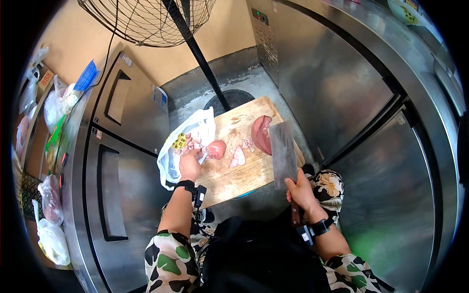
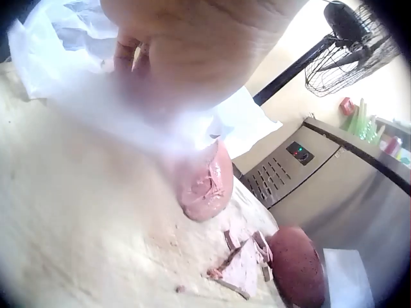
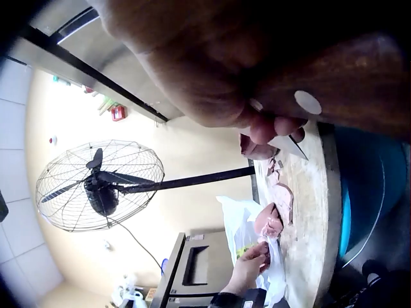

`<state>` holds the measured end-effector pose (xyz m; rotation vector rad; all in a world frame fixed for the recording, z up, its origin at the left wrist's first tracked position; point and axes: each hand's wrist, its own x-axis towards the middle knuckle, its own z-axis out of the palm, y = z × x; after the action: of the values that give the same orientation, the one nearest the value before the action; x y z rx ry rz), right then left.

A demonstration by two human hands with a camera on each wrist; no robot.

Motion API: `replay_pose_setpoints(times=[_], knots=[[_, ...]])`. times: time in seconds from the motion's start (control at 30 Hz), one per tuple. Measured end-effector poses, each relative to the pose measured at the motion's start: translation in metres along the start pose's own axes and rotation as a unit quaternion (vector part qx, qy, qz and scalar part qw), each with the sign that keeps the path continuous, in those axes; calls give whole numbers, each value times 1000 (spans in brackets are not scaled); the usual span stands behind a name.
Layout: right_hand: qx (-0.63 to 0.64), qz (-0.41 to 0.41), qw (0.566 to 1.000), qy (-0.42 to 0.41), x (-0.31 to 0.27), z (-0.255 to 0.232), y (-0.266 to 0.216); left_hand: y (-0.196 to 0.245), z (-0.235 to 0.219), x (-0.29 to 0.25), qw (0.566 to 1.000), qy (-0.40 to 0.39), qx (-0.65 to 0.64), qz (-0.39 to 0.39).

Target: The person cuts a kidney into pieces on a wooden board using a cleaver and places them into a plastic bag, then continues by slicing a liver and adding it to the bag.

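My right hand (image 1: 303, 192) grips a broad cleaver (image 1: 283, 151) by its wooden handle (image 3: 347, 90), the blade over the right side of the wooden cutting board (image 1: 220, 183). A long reddish, smooth piece of liver-like meat (image 1: 261, 133) lies beside the blade. Pale cut slices (image 1: 238, 157) rest left of it. My left hand (image 1: 189, 167) is at the mouth of a white plastic bag (image 1: 169, 155) on the board's left side, fingers bent downward; I cannot tell what they hold. A rounded pink meat chunk (image 1: 216, 149) lies beside these fingers, near small pieces (image 1: 194, 141) in the bag.
Steel refrigerator cabinets stand on the left (image 1: 129, 195) and right (image 1: 337, 63). Behind the board, a caged fan (image 1: 146, 22) rises on a black pole (image 1: 205, 63). Bagged goods (image 1: 51, 239) sit at the far left. A blue tub (image 3: 369, 186) shows beneath the board.
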<state>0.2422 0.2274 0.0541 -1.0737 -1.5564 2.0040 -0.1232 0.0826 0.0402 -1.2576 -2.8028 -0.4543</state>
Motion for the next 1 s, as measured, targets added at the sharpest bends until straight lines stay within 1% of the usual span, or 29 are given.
replay_pose_setpoints(times=[0.07,0.1,0.17,0.2,0.3,0.4,0.47,0.53,0.57,0.67,0.8,0.83,0.93,1.0], knots=[[-10,6,1000,6,-1,1,-5,-6,4,7,998,61,-8,13],[-15,8,1000,9,-1,1,-7,-6,5,9,996,88,-8,7],[-15,9,1000,14,0,2,-6,-14,10,11,991,133,0,15],[-14,10,1000,15,1,3,-6,-12,7,10,988,155,5,18],[-25,11,1000,8,-1,5,-10,-5,-5,-9,997,32,-51,-39],[-39,7,999,3,1,4,-5,-17,0,-17,999,-28,-20,18],[-31,11,999,8,2,5,-4,-17,-2,-17,1000,7,-12,9],[-32,10,999,10,2,4,-3,-5,-15,-12,999,29,-7,-13],[-36,8,999,9,3,3,0,-9,-11,-9,999,45,-8,5],[-42,2,999,9,3,3,1,-11,-1,10,995,86,-54,3],[-50,0,999,12,3,4,0,-12,15,36,996,93,13,10],[-51,4,999,10,3,4,-2,-7,14,38,998,55,13,-29],[-52,15,998,8,2,5,-6,-8,18,39,998,48,-11,-44],[-50,18,999,9,2,5,-5,-12,20,37,996,72,-36,-27]])
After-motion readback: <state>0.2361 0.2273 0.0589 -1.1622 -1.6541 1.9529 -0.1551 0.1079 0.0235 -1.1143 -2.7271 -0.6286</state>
